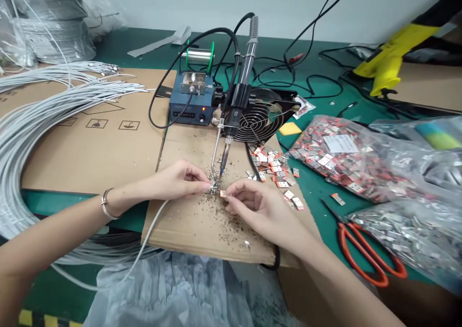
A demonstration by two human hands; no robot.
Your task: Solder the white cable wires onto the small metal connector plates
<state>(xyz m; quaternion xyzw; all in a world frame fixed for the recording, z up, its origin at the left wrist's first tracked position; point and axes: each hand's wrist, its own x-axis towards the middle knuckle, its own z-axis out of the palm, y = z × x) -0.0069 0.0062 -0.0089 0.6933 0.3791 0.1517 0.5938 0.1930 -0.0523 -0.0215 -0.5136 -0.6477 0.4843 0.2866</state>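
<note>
My left hand [180,180] pinches the end of a light grey cable [153,226], which trails down over the board's front edge. Between the thumb and fingers of my right hand [258,207] is a small USB connector [223,193], silver with an orange part. The cable end and the connector are close together just below the tip of a soldering iron [235,113] clamped at a slant. A thin metal solder feed tube [216,149] runs down beside the iron. Whether the wires touch the connector or the tip is too small to tell. Dark solder specks litter the cardboard [187,228] underneath.
Behind stands a blue solder feeder [189,98] with a solder spool [198,54], beside a black fan [258,122]. Loose connectors [276,166], bagged connectors [335,149] and orange-handled scissors [368,255] lie right. Bundled grey cables [21,125] cover the left. A yellow tool [393,57] is far right.
</note>
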